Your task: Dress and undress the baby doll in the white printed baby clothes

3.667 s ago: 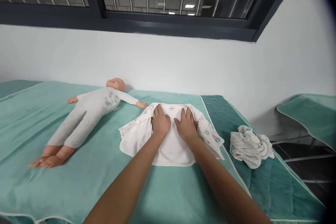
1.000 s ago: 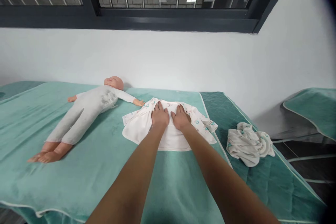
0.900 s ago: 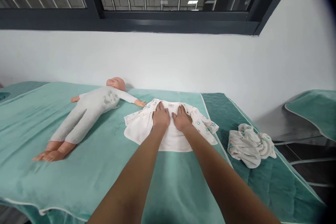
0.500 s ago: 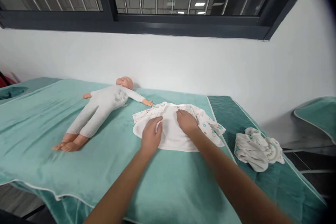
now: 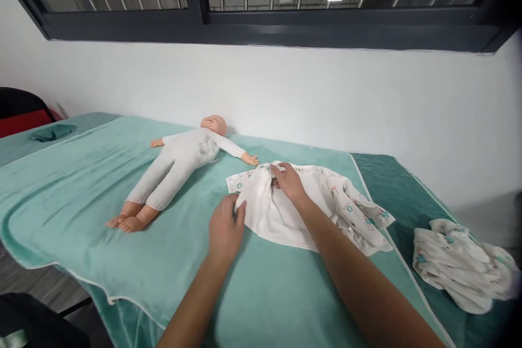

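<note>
A white baby shirt (image 5: 285, 223) with small printed figures on its sleeves lies spread on the green cover. My left hand (image 5: 225, 227) is closed on its left edge, thumb and fingers pinching the cloth. Higher up, near the neckline, my right hand (image 5: 287, 184) pinches a fold of the same shirt, and the fabric bunches below its fingers. Just beyond the shirt's left sleeve is the hand of a baby doll (image 5: 179, 152), which lies on its back in a white body suit with bare feet.
A crumpled white printed garment (image 5: 460, 266) rests at the right on a darker green cover (image 5: 379, 179). The light green cover (image 5: 122, 277) hangs over the near edge. Behind runs a white wall (image 5: 305, 98) under a dark window frame (image 5: 326, 30). A red and black object (image 5: 22, 114) stands far left.
My hands lay flatter on the shirt; now both pinch it. The left hand has gone to its left edge, and the cloth has wrinkled. The view has shifted, moving the scene's contents.
</note>
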A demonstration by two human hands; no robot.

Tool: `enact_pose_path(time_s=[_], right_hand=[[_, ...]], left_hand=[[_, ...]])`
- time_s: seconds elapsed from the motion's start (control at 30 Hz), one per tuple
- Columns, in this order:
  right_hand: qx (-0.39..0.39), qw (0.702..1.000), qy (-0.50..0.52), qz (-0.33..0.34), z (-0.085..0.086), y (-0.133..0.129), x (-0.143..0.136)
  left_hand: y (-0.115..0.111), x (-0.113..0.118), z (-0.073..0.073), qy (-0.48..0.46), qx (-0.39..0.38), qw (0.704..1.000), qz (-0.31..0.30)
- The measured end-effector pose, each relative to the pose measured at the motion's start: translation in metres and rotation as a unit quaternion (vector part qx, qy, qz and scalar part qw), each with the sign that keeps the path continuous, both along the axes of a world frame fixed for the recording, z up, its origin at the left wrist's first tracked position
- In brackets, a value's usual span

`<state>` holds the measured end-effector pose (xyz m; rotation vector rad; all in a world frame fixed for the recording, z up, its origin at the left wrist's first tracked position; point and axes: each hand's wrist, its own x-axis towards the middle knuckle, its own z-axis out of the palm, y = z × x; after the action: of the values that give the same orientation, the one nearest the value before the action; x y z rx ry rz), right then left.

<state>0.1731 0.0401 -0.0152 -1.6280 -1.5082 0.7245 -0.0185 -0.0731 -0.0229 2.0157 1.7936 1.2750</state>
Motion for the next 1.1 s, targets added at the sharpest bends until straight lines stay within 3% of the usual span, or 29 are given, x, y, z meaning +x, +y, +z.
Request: enact_pose_path(time_s=[0.07,0.17,0.27,0.33,0.4,0.5,0.6,0.67,0.9,1.0,1.1], right_hand=[[-0.005,0.999,0.054,0.005,-0.007,0.004,-0.001],[-0.003,0.994,0.106,0.003,-0.010,0.005,0.008],[0.001,0.992,0.128,-0.020,-0.006,0.005,0.020],[0.001,0.991,0.131,-0.032,-0.004,0.004,0.027],[-0.002,0.991,0.126,-0.041,-0.003,0.003,0.032],[-0.003,0.994,0.093,-0.062,-0.004,0.001,0.039],[0.000,0.996,0.046,-0.080,-0.003,-0.001,0.045],[0.002,0.997,0.021,-0.078,-0.003,-0.002,0.047],[0.017,0.998,-0.027,-0.053,-0.004,0.000,0.049],[0.017,0.998,-0.040,-0.044,-0.004,0.000,0.048],[0.013,0.998,-0.048,-0.041,-0.003,-0.002,0.048]], left_hand=[[-0.013,0.013,0.000,-0.005,0.056,0.997,-0.058],[-0.031,0.040,0.003,0.061,0.120,0.978,-0.159],[-0.040,0.061,0.007,0.129,0.102,0.951,-0.263],[-0.040,0.066,0.008,0.135,0.094,0.942,-0.291],[-0.037,0.063,0.006,0.094,0.088,0.961,-0.245],[-0.028,0.057,0.001,0.042,0.032,0.996,-0.071],[-0.020,0.056,-0.001,0.069,-0.043,0.996,0.036],[-0.018,0.057,-0.001,0.075,-0.067,0.994,0.040],[-0.016,0.051,-0.005,-0.042,-0.071,0.995,0.057],[-0.001,0.042,-0.007,0.001,-0.026,0.998,0.051],[0.028,0.025,-0.005,0.111,-0.003,0.991,0.072]])
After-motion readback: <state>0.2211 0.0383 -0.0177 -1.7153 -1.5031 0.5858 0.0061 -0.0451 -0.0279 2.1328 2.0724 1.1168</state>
